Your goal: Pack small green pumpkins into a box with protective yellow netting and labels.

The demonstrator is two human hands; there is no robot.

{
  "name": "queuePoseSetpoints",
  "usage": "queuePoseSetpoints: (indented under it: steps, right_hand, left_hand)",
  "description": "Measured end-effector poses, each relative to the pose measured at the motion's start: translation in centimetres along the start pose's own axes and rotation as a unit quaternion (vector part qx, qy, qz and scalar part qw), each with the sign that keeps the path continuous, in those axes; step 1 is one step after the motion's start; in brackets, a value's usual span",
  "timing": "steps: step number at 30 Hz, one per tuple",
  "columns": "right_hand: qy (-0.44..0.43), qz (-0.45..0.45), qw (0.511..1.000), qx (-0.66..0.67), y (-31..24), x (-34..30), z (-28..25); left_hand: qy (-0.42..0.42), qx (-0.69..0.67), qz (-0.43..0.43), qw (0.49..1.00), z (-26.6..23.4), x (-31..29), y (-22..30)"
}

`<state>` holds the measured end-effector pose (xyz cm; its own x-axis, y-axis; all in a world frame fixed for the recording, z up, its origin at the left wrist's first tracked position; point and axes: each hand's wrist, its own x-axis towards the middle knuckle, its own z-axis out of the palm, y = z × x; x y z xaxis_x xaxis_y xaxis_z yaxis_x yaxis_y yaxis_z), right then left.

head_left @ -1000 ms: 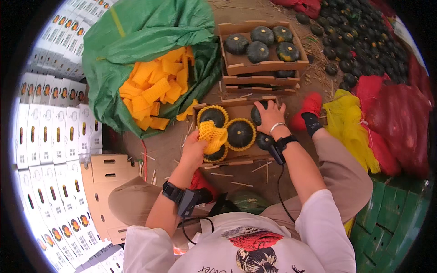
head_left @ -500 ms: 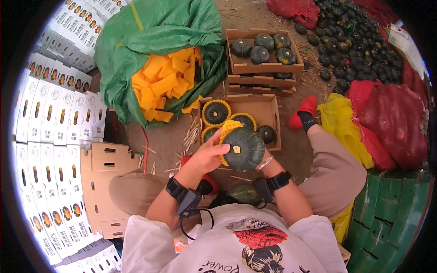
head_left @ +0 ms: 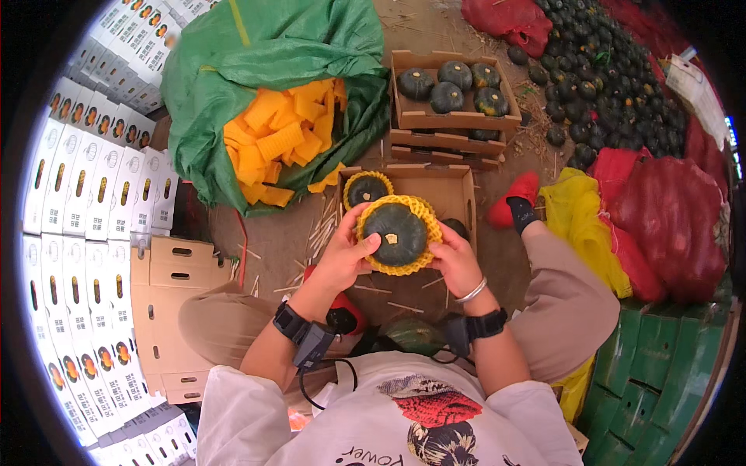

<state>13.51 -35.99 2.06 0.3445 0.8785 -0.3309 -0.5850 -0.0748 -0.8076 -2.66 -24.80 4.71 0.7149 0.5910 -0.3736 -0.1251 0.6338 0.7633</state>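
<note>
Between my two hands is a dark green squash [head_left: 396, 235], stem upward, ringed by a yellow foam net sleeve [head_left: 423, 213]. My left hand [head_left: 347, 252] grips its left side, thumb resting on the skin near the stem. On the other side my right hand [head_left: 457, 260] is closed on the net's edge. Just beyond, an open cardboard box [head_left: 435, 176] holds a netted squash [head_left: 367, 189] in its left corner and a bare squash [head_left: 454, 227] partly hidden behind my right hand. The held squash covers part of the box.
A green sack [head_left: 233, 70] full of yellow foam nets [head_left: 280, 144] stands at the far left. Stacked cardboard trays [head_left: 454, 122] of squashes are behind the box. White cartons [head_left: 85, 186] line the left; a squash heap [head_left: 598, 85] and red mesh sacks [head_left: 660, 217] lie right.
The yellow net, earlier on only the left side of the squash, now surrounds it. My right hand has come from beneath to the right side, and the squash has moved slightly left and up.
</note>
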Motion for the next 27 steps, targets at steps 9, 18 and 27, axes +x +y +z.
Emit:
queuePoseSetpoints:
  steps: [9, 18, 27]
  right_hand:
    - [-0.041, -0.032, 0.922, -0.384, -1.4, 2.5, -3.3]
    - [-0.106, 0.008, 0.954, 0.28, 0.0, 1.2, -2.2]
    - [-0.008, 0.18, 0.924, 0.338, 3.9, 2.9, -3.0]
  left_hand:
    - [-0.05, 0.114, -0.01, 0.992, -1.3, 1.3, -1.6]
    - [-0.035, -0.043, -0.035, 0.998, 0.9, 0.9, -0.3]
    - [-0.151, 0.673, 0.223, 0.689, 4.1, 2.9, -2.0]
